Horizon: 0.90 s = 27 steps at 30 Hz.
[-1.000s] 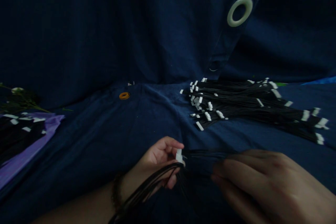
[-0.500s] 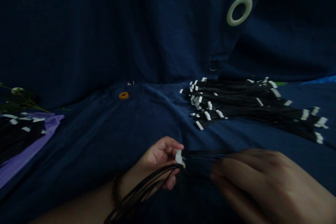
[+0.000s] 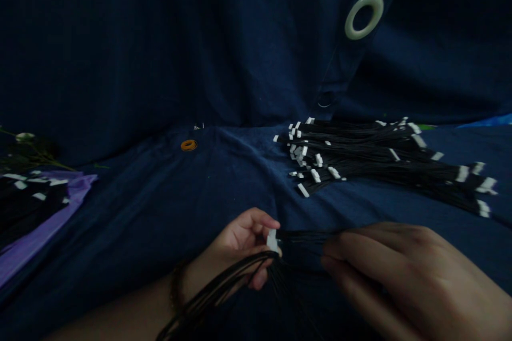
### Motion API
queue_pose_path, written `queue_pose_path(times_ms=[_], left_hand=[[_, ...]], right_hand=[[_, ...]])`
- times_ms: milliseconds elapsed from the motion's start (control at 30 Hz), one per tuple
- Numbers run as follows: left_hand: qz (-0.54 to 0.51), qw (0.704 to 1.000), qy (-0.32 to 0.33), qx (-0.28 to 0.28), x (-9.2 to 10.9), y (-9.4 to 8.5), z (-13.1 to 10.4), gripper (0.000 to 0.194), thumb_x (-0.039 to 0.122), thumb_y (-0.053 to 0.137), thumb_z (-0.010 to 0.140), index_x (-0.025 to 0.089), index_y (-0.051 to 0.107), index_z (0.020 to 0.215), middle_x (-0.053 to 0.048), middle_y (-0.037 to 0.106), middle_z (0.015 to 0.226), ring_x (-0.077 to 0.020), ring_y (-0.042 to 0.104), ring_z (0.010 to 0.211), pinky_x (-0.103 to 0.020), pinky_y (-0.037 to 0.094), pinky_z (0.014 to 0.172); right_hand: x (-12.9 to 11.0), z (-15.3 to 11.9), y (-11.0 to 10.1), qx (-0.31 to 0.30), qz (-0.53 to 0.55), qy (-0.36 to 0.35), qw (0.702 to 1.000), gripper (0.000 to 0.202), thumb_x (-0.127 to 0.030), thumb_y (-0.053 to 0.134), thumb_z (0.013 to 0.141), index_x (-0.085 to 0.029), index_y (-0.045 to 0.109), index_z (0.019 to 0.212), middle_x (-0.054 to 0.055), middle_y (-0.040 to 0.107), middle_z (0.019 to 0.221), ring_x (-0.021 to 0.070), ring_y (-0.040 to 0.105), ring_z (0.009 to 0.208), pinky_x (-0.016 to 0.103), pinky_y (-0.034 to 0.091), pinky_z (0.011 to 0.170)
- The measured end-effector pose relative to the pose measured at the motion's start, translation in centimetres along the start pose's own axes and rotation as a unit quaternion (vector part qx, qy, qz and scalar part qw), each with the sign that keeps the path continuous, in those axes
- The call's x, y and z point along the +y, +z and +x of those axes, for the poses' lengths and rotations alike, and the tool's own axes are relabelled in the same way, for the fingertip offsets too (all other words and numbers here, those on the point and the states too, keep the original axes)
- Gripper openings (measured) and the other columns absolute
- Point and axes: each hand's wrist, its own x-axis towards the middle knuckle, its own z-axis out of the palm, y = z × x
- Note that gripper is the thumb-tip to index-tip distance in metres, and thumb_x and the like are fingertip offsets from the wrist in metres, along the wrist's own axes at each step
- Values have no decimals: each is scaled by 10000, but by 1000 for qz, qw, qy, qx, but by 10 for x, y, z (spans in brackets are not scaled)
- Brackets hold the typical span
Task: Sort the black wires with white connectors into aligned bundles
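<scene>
My left hand (image 3: pixel 250 245) pinches a white plastic connector (image 3: pixel 272 240) between thumb and fingers. Thin black wires (image 3: pixel 224 277) hang over that palm and wrist, curving down to the lower left. More black wires run right from the connector to my right hand (image 3: pixel 396 266), whose thumb and fingers are pressed together on them. The fingertips of the right hand are partly hidden by its own back. A dark beaded bracelet (image 3: pixel 176 287) circles my left wrist.
A pile of black wire harnesses (image 3: pixel 372 154) with white connectors lies at the right. At the left, similar harnesses rest on a purple bag (image 3: pixel 82 192) beside a white flower (image 3: pixel 24 137). Orange rubber bands (image 3: pixel 189 145) lie on the blue cloth (image 3: pixel 140 213); a grommet (image 3: pixel 364 16) marks the curtain.
My right hand has shifted very slightly left along the wires. My left hand keeps its grip on the connector, nearly unmoved.
</scene>
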Motion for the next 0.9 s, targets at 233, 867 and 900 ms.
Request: queue_pose_path(times_ms=[233, 867, 900], left_hand=[[26, 999, 13, -15, -5, -5, 3, 233, 131, 596, 765, 230, 569, 974, 24, 548, 816, 6, 520, 447, -61, 395, 389], [94, 987, -101, 79, 0, 5, 7, 388, 271, 693, 688, 173, 479, 995, 43, 511, 727, 6, 449, 389, -93, 329, 352], [96, 986, -108, 85, 1, 4, 7, 418, 280, 701, 677, 179, 467, 1009, 43, 510, 742, 6, 448, 383, -91, 308, 339]], right_hand=[[-1, -2, 1, 1, -10, 4, 1000, 127, -185, 428, 798, -247, 529, 753, -58, 537, 585, 82, 498, 454, 241, 365, 435], [0, 2, 20, -35, -12, 0, 999, 139, -139, 453, 828, -188, 546, 738, -18, 563, 648, 134, 531, 555, 269, 375, 548], [2, 3, 19, -52, -3, 22, 998, 140, -165, 443, 843, -196, 550, 758, -22, 570, 655, 127, 540, 558, 261, 383, 543]])
